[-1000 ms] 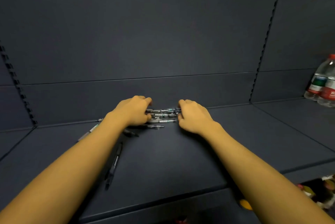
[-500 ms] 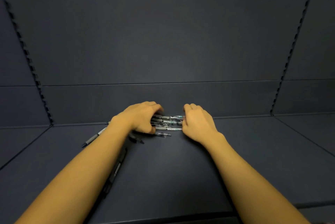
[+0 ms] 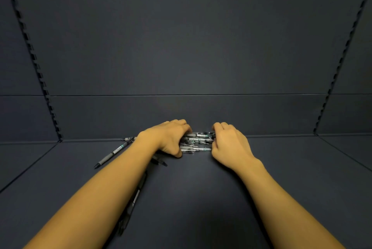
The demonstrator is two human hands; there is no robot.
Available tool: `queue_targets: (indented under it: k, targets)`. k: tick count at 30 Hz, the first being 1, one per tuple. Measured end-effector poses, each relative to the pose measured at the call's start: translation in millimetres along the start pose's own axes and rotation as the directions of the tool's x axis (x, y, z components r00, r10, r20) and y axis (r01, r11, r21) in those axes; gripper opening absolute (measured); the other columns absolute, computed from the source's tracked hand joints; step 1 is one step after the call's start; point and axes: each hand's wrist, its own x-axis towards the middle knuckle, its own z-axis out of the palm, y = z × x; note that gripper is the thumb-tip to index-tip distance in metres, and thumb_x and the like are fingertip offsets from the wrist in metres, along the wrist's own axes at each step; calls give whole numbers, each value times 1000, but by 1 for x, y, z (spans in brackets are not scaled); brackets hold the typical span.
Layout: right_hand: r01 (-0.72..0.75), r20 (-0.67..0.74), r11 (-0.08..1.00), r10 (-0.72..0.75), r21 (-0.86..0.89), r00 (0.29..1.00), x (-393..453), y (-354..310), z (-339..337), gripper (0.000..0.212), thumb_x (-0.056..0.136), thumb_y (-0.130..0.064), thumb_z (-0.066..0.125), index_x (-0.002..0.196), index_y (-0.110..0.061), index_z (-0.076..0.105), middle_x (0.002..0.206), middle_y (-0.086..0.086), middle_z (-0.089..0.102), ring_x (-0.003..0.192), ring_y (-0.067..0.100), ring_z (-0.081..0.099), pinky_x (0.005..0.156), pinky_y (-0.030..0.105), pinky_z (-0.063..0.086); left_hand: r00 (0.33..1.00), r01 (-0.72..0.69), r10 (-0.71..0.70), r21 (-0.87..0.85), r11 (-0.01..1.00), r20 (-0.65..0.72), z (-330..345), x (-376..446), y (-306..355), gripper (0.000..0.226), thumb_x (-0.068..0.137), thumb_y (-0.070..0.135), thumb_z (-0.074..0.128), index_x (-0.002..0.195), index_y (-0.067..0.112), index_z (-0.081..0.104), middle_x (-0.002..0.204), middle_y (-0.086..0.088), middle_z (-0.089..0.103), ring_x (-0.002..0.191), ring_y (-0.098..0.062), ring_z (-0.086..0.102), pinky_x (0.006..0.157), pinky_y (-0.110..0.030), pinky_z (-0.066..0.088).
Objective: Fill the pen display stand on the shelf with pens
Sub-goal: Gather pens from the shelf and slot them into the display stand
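Note:
A bundle of several clear-barrelled pens lies crosswise on the dark shelf, near its back wall. My left hand is curled over the bundle's left end and my right hand presses on its right end, fingers bent around the pens. A grey pen lies loose to the left of my left arm, with a second one behind it. A dark pen lies under my left forearm, and a black pen tip shows by my left wrist. No pen display stand is in view.
The shelf's dark back panel rises close behind the pens. Slotted uprights stand at the left and right. Shelf seams run diagonally at both sides.
Both hands have squeezed closer around the pen bundle. The view has swung left and up, so the bottles at the right and the shelf's front edge have dropped out of sight.

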Motion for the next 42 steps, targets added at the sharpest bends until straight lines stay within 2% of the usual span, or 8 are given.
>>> queue_targets:
  k: [7,11,17,20,29,33,36,42]
  targets:
    - [-18,-3,999,18,36,1000,-3,-4,-3,28,94,-20,48,121,-14,53,117,4,59,103,24,56,79,32,45,996,55,-58,62,997,62,5,10,3,65,62,41,77,118,24,47,112,3,37,106,-24,44,94,-45,51]
    - [-23,9,999,23,42,1000,-4,-6,-4,29,94,-20,49,122,-14,52,118,3,58,105,24,56,79,31,43,993,68,-76,87,994,86,10,11,5,49,65,38,76,102,29,46,111,4,37,106,-24,44,93,-44,51]
    - [-33,24,998,32,46,999,-5,-6,-6,28,95,-21,49,122,-14,52,120,4,58,107,25,56,81,32,44,987,82,-92,82,993,129,7,12,10,52,79,35,73,125,21,55,109,3,37,111,-29,46,97,-46,48]
    - [-37,22,998,36,43,999,-6,-6,-6,27,95,-21,49,121,-14,52,119,4,58,107,25,56,79,32,41,991,63,-73,90,994,115,8,10,11,47,85,36,69,127,19,55,112,1,40,108,-29,45,94,-45,48]
    - [-60,-9,996,60,66,998,-5,-5,-9,26,95,-20,49,120,-15,54,118,3,58,105,23,56,80,31,42,1000,-21,21,5,1000,5,3,5,8,33,88,27,68,115,9,60,108,-3,44,97,-27,51,87,-44,50]
    - [-80,-31,993,84,91,996,-6,-4,-10,25,93,-18,50,118,-14,55,115,3,58,101,23,56,80,31,44,1000,2,-3,-50,999,-19,4,2,7,19,88,23,65,101,15,52,96,-5,50,84,-28,55,72,-41,50]
    - [-91,-29,992,94,84,995,-5,-5,-11,27,91,-15,50,117,-14,55,114,2,59,101,23,56,78,30,41,1000,14,-16,-61,998,-23,3,-1,11,18,92,21,61,101,13,48,84,-7,52,73,-27,54,62,-38,44]
    - [-105,0,991,106,83,994,-7,-4,-14,31,89,-12,50,119,-14,55,117,3,59,103,24,55,76,29,36,998,-43,42,-20,999,-40,4,-2,14,19,92,25,59,98,22,41,90,-8,58,79,-29,58,67,-43,49]
